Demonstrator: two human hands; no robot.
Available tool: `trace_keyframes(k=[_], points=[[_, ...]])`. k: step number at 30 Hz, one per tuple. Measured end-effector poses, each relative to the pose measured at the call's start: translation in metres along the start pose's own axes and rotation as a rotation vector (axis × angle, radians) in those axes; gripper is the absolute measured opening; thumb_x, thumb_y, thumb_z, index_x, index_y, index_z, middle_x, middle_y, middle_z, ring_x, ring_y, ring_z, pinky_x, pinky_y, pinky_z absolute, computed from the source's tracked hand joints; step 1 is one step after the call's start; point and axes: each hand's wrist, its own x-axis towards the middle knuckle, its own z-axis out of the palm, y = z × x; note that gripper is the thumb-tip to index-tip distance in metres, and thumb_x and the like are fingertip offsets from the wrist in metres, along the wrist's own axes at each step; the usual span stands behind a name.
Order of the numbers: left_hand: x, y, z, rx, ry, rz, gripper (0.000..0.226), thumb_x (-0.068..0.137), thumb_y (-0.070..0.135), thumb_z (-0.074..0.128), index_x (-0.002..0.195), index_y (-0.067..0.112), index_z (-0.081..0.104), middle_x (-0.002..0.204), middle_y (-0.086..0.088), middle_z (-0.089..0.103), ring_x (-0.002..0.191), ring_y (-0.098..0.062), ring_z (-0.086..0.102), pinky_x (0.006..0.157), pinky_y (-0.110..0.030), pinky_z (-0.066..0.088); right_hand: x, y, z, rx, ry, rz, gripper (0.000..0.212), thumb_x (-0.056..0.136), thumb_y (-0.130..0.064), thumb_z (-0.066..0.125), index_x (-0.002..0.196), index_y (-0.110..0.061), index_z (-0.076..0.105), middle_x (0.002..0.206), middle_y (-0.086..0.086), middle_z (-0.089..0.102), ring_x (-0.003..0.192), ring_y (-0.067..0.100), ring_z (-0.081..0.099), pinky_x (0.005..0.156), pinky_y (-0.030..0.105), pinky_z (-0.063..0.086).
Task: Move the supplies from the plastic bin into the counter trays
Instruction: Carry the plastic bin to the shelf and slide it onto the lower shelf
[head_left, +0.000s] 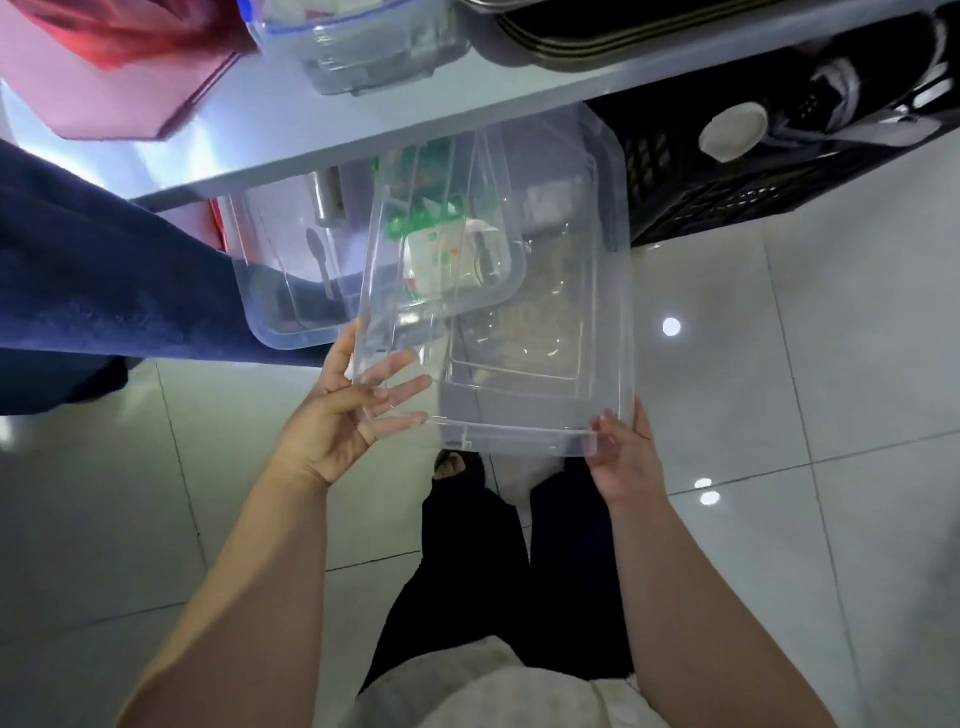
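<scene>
A clear plastic bin (519, 291) is held over the tiled floor (779, 415), its far end reaching under the front edge of the pale worktop (467, 117). Beneath that edge a second clear bin (291, 291) is seen, partly overlapped by the held one; a white spoon (319, 260) lies in it, and green-and-white packets (431, 234) are visible through the overlapping walls, though which bin they lie in cannot be told. To the right, a black slotted crate (753, 176) stands on the floor just beside the held bin, with a white round lid (732, 130) resting on it. On the worktop a small clear container (363, 57), a stack of dark trays (597, 31) and a pink translucent piece (104, 78) are set near the edge. Dark blue cloth (104, 270) closes the space on the left.

The left hand (337, 415) is placed against the near left corner of the held bin, its fingers spread along the wall and the thumb raised on the outside. The right hand (623, 452) is closed on the near right corner, the fingers curled over the rim. Both forearms are extended forward and slightly inward.

Open floor is left only on the near side and to the right of the bin's front corner; the worktop edge, crate and second bin hem in the far end.
</scene>
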Motion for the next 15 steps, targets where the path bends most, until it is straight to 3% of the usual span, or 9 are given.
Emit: trace_keyframes(k=[5, 10, 12, 15], points=[[-0.012, -0.001, -0.026, -0.094, 0.022, 0.002, 0.078, 0.08, -0.009, 0.045, 0.137, 0.044, 0.044, 0.13, -0.011, 0.059, 0.12, -0.04, 0.055, 0.085, -0.054, 0.054, -0.024, 0.0, 0.026, -0.018, -0.007, -0.129, 0.07, 0.079, 0.022, 0.047, 0.131, -0.025, 0.052, 0.084, 0.001, 0.058, 0.067, 0.015, 0.057, 0.061, 0.025, 0.053], [-0.021, 0.017, -0.046, -0.143, 0.111, 0.035, 0.066, 0.089, -0.006, 0.043, 0.135, 0.042, 0.048, 0.126, -0.008, 0.064, 0.119, -0.032, 0.058, 0.088, -0.052, 0.053, -0.035, -0.012, 0.071, -0.102, -0.088, -0.217, 0.071, 0.078, 0.019, 0.054, 0.129, -0.031, 0.053, 0.083, -0.001, 0.056, 0.066, 0.011, 0.058, 0.076, 0.027, 0.055], [-0.022, 0.031, -0.054, -0.037, 0.186, 0.086, 0.059, 0.088, -0.002, 0.052, 0.129, 0.04, 0.054, 0.12, -0.005, 0.068, 0.115, -0.025, 0.061, 0.09, -0.048, 0.052, -0.03, -0.015, 0.098, -0.168, -0.127, -0.256, 0.069, 0.08, 0.017, 0.054, 0.129, -0.032, 0.052, 0.085, -0.002, 0.055, 0.065, 0.01, 0.058, 0.075, 0.026, 0.054], [-0.02, 0.042, -0.063, 0.287, 0.365, 0.227, 0.037, 0.088, 0.004, 0.059, 0.107, 0.034, 0.067, 0.093, 0.012, 0.073, 0.087, -0.01, 0.064, 0.078, -0.033, 0.049, -0.019, -0.014, 0.137, -0.309, -0.157, -0.294, 0.069, 0.084, 0.012, 0.054, 0.136, -0.032, 0.046, 0.102, -0.003, 0.055, 0.072, 0.009, 0.057, 0.062, 0.018, 0.051]])
